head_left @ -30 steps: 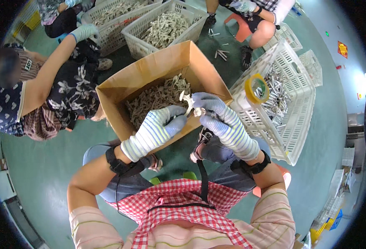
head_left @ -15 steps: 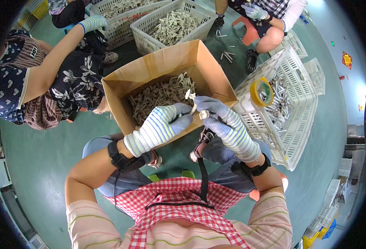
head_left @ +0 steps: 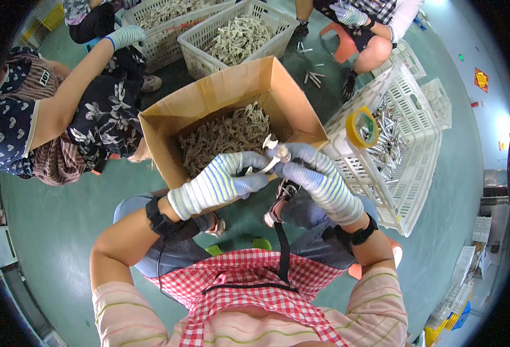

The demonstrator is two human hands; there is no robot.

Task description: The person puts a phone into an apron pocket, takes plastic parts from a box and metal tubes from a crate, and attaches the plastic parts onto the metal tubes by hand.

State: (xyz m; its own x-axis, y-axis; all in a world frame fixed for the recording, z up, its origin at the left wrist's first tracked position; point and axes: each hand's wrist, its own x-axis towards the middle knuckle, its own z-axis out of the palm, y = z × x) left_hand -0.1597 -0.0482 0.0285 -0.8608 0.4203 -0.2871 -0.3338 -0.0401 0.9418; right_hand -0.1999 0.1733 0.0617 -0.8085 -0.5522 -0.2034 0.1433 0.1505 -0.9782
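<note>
Two gloved hands (head_left: 272, 173) above green floor (head_left: 64, 231)

Green floor (head_left: 64, 231) carries cardboard box (head_left: 209, 104), white crates (head_left: 417, 144).

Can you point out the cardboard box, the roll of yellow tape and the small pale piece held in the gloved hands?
cardboard box (head_left: 220, 95): head view, far wall.
roll of yellow tape (head_left: 362, 128): head view, its rim.
small pale piece (head_left: 270, 142): head view, top end.
</note>
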